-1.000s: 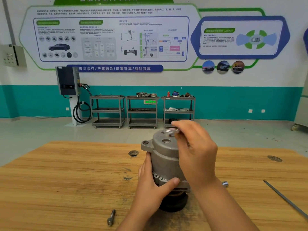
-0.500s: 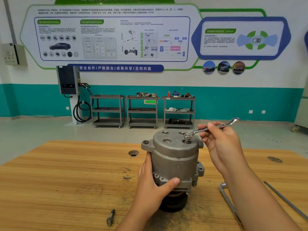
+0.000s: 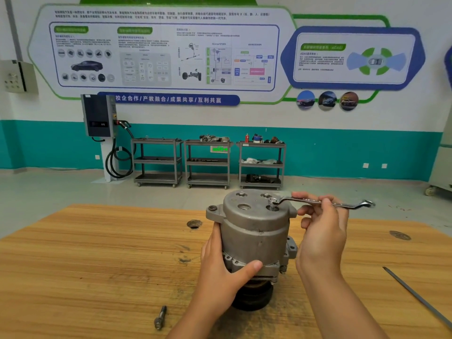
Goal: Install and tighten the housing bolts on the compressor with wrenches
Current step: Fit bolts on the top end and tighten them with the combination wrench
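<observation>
Slippage looks the risk: with the compressor point(image 3: 254, 231) upright mid-surface point(image 3: 97, 265), left hand point(image 3: 220, 272) fingers clasping its body and right hand point(image 3: 320, 231) fingers gripping the wrench point(image 3: 318, 203) ringed on a top bolt point(image 3: 272, 201), a crooked pull could round the bolt or topple the compressor.

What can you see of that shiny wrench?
The wrench is a slim, shiny steel-looking bar with a cranked head at each end. It lies roughly level, its ring end seated over a bolt on top of the compressor. Fingers of the right hand pinch its middle; the far end sticks out free.
</observation>
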Tool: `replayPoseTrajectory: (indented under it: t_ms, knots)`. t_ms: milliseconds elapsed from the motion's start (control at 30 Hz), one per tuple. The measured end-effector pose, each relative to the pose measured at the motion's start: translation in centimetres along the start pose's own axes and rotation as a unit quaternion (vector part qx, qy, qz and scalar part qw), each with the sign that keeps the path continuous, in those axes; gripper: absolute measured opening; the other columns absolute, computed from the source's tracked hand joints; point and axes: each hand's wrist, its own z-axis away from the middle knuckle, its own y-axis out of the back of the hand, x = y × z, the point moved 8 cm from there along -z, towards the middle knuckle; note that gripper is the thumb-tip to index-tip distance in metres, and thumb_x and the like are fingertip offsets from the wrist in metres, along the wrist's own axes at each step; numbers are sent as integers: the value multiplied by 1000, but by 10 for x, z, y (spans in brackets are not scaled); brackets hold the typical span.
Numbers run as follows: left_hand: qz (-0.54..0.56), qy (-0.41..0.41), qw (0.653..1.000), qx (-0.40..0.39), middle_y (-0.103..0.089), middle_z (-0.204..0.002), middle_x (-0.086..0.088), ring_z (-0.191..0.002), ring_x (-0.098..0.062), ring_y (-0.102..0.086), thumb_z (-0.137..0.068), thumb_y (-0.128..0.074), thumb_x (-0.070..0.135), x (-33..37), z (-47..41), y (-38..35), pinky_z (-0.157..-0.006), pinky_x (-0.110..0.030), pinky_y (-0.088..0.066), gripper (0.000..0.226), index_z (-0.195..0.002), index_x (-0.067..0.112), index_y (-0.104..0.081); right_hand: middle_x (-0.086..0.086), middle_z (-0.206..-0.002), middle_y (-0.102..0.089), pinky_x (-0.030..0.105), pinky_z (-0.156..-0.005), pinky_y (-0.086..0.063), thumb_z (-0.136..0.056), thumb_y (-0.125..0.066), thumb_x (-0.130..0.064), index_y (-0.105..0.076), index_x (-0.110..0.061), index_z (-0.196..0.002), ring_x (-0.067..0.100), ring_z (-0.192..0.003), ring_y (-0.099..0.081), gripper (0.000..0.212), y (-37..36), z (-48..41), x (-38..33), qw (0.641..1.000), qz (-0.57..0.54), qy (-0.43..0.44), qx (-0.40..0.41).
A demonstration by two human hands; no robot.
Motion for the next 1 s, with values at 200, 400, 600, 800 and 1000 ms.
replayPoseTrajectory:
  t_ms: [200,400,600,800,1000]
  knots:
    - [-2,-10,1000,9,-24,-133,34,-134,0,-22,-54,-67,76,0,0,1,-106,-26,-29,99,-119,77,8,-10,-103,-61,14,-77,-44,-101,-31,-31,-42,-32,-98,2,-86,-57,11,-15,40,-26,942,149,293,-63]
    - [-1,-26,1000,14,-29,-138,29,-131,2,-25,-54,-67,75,2,0,2,-107,-30,-33,104,-134,68,-1,2,-95,-66,18,-80,-43,-95,-51,-28,-68,-3,-93,12,-87,-55,30,-38,57,-41,842,263,444,-155]
    - [-11,-33,999,12,-13,-127,53,-125,16,-23,-54,-65,76,2,-3,0,-103,-19,-29,101,-125,69,5,3,-72,-63,36,-63,-44,-78,-67,-21,-72,-8,-76,23,-68,-57,14,-76,62,-43,796,356,455,-185]
    - [-3,-25,1000,14,-8,-125,49,-123,14,-12,-72,-76,55,-3,-5,0,-103,-22,-23,101,-123,65,10,4,-61,-50,27,-50,-32,-58,-83,4,-56,-9,-56,20,-45,-39,30,-111,58,-36,747,481,425,-173]
    - [6,-15,1000,6,0,-119,55,-118,22,-14,-61,-73,71,0,-3,-1,-102,-17,-20,104,-123,64,10,6,-61,-54,29,-43,-37,-59,-80,11,-63,-5,-61,18,-46,-40,23,-103,69,-45,728,415,517,-175]
